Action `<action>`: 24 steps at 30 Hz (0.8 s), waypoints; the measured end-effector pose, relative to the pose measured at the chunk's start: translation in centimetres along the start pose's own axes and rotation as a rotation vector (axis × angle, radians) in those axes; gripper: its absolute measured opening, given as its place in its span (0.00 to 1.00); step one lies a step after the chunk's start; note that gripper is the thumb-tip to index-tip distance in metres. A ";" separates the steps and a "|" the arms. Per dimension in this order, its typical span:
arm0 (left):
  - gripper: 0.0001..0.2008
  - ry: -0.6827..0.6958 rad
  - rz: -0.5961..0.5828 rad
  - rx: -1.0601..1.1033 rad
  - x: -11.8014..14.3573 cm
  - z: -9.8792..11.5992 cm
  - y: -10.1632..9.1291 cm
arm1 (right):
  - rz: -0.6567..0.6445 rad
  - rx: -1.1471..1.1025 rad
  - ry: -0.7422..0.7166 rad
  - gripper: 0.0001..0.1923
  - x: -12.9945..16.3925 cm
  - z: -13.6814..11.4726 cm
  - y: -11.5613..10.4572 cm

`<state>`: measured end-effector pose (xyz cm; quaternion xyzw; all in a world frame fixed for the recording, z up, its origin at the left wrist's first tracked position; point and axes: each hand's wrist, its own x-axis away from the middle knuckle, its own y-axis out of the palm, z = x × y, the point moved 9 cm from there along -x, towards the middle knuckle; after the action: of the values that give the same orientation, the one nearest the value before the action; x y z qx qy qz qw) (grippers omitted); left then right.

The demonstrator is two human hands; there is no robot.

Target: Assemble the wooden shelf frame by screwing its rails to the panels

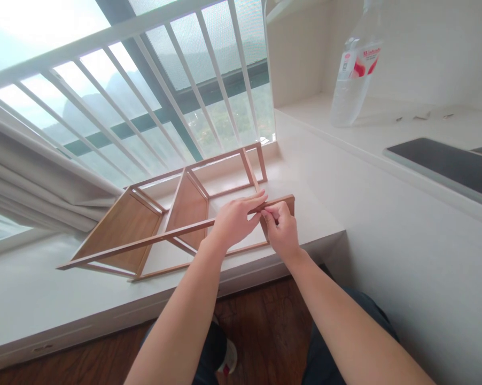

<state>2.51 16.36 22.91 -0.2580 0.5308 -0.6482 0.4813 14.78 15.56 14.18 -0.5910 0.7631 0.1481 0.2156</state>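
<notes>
A small wooden shelf rack (145, 224) lies on its side on the white window ledge (44, 289). It has thin brown rails and two flat boards inside. My left hand (235, 220) rests over its near top rail, fingers closed around the bar. My right hand (281, 227) pinches the rail's right end, close to the corner piece. Both hands touch each other at the fingertips. Whatever small part sits between my right fingers is hidden.
A white-barred window (161, 91) and a bunched curtain (32, 182) stand behind the ledge. To the right, a raised white counter (385, 133) carries a clear plastic bottle (353, 69), a dark flat slab (445, 163) and several tiny loose bits. Wooden floor lies below.
</notes>
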 end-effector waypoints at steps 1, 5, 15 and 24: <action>0.25 0.000 0.004 0.003 0.0 0.0 0.0 | 0.002 0.006 -0.006 0.10 0.0 -0.1 0.0; 0.25 -0.006 0.013 0.013 0.0 0.0 0.0 | 0.032 0.034 -0.031 0.10 0.0 -0.4 -0.2; 0.26 -0.009 0.096 0.014 0.1 -0.1 -0.3 | 0.048 0.026 -0.062 0.13 0.0 0.2 -0.5; 0.27 -0.059 0.139 0.017 -0.1 -0.1 -0.5 | 0.033 0.036 -0.068 0.14 -0.2 0.2 -0.9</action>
<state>2.26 16.47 23.35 -0.2351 0.5274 -0.6100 0.5426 15.71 15.62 14.15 -0.5688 0.7676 0.1579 0.2495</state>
